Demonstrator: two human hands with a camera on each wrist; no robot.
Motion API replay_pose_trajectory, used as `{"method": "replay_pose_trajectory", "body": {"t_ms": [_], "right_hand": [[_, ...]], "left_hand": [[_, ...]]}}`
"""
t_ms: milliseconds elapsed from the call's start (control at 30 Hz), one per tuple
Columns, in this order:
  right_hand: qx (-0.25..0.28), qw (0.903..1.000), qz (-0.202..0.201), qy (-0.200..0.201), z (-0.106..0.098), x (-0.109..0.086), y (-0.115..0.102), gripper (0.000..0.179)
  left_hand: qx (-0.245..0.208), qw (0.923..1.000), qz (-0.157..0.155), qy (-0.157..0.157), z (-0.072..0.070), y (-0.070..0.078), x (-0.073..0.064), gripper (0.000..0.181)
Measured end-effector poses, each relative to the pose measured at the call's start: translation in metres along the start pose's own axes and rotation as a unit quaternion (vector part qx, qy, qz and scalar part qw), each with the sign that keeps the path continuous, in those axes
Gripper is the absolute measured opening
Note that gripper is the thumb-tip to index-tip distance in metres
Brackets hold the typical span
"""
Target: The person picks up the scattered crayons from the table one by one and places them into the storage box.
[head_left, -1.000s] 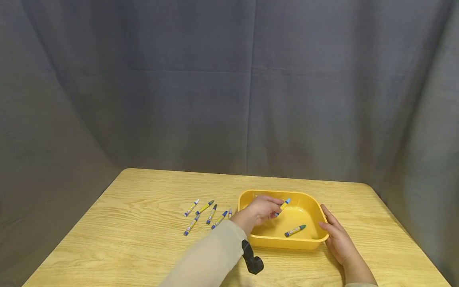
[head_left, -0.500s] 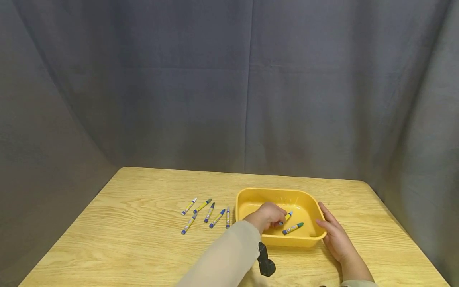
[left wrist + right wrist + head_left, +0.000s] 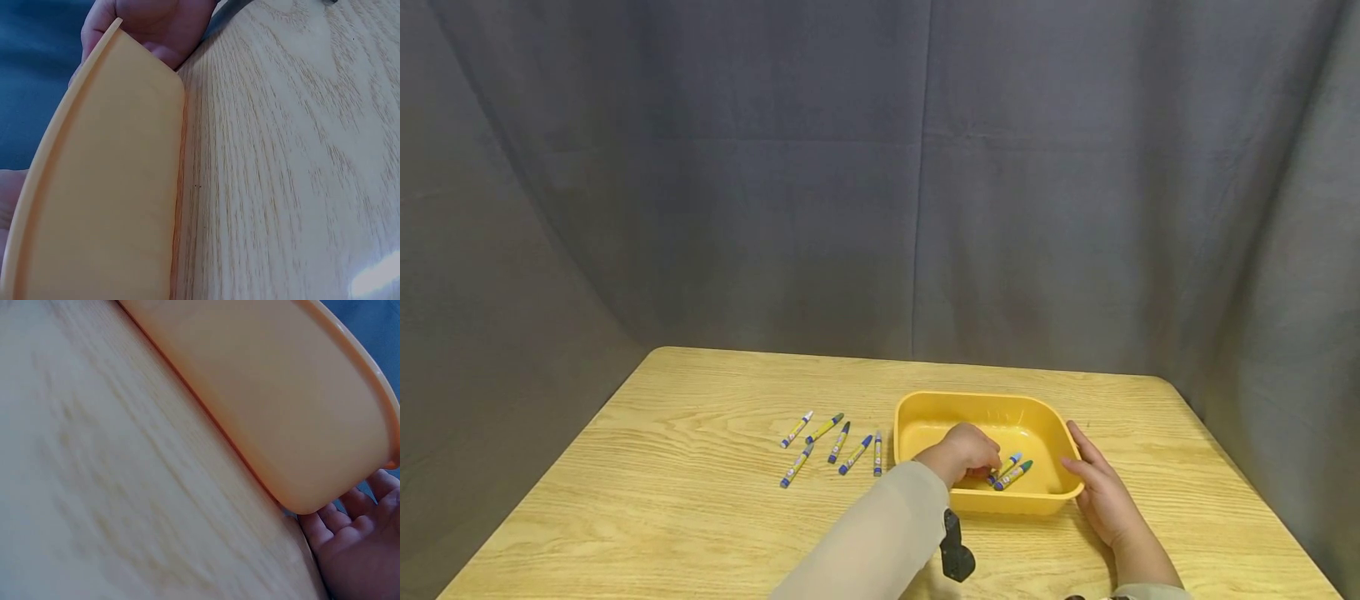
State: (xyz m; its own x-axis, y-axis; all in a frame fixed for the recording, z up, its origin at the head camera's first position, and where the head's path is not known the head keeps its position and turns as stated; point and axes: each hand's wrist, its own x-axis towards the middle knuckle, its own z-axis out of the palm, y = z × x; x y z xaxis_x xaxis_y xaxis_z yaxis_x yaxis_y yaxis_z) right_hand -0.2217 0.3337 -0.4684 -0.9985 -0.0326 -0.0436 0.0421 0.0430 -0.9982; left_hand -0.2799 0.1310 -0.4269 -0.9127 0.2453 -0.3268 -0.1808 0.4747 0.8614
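My left hand [image 3: 966, 452] reaches into a yellow plastic tray [image 3: 925, 398], its curled fingers at a light blue crayon [image 3: 1006, 467]. That crayon lies beside a green crayon [image 3: 1015, 475] on the tray's floor, nearly parallel to it. The fingertips are partly hidden in the head view. My right hand [image 3: 1101, 492] grips the tray's right end, thumb over the rim and fingers along the outside. In the left wrist view, the tray wall [image 3: 112, 156] hides part of the left hand [image 3: 159, 25]. The right hand [image 3: 362, 544] shows at the tray's corner in the right wrist view.
Several crayons lie loose on the wooden table [image 3: 647, 483] left of the tray, among them a white crayon [image 3: 797, 429], a blue crayon [image 3: 855, 455] and an olive crayon [image 3: 824, 427]. A grey curtain [image 3: 790, 192] hangs behind the table.
My left hand has lowered the light blue crayon to the tray floor and brought it toward the front, alongside the green crayon. My right hand has kept its grip on the tray.
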Motion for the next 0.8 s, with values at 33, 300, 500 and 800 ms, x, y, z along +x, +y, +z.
{"method": "replay_pose_trajectory", "body": {"t_ms": [33,300,500,800], "right_hand": [[0.000,1.0000,0.000,0.000,0.000,0.000,0.000,0.072],[-0.003,1.0000,0.000,-0.004,0.000,-0.001,0.000,0.071],[0.004,1.0000,-0.004,-0.006,-0.001,-0.001,0.002,0.071],[0.000,0.9998,0.013,-0.016,-0.001,-0.001,0.000,0.071]], "left_hand": [[0.001,1.0000,0.000,-0.001,-0.001,0.000,0.000,0.022],[-0.020,0.9991,0.002,-0.038,-0.008,0.003,0.000,0.027],[-0.067,0.9941,0.036,-0.077,-0.026,0.008,0.001,0.033],[-0.112,0.9861,0.077,-0.095,-0.077,0.013,-0.003,0.038]]}}
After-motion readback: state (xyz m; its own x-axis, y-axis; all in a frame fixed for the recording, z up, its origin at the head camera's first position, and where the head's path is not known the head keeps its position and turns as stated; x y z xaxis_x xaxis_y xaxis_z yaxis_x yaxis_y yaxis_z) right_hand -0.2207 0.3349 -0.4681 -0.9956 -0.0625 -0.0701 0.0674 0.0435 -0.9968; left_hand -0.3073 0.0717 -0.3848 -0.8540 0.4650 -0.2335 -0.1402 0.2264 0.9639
